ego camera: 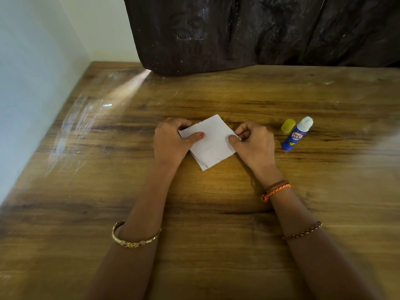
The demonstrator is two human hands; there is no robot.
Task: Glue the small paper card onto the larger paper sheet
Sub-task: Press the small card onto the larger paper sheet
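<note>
A small white paper card (213, 138) lies on top of a slightly larger white sheet, whose lower corner (204, 166) sticks out beneath it, at the middle of the wooden table. My left hand (171, 140) grips the left side of the papers, thumb on top and fingers curled over the far left corner. My right hand (252, 141) pinches the right corner between thumb and curled fingers. The blue glue stick (297, 134) lies uncapped to the right of my right hand, white tip pointing away. Its yellow cap (288, 125) lies just left of the tip.
The wooden table (129, 169) runs against a pale wall on the left. A dark crumpled plastic sheet (259, 31) hangs along the far edge. Bare tabletop surrounds the papers on all sides.
</note>
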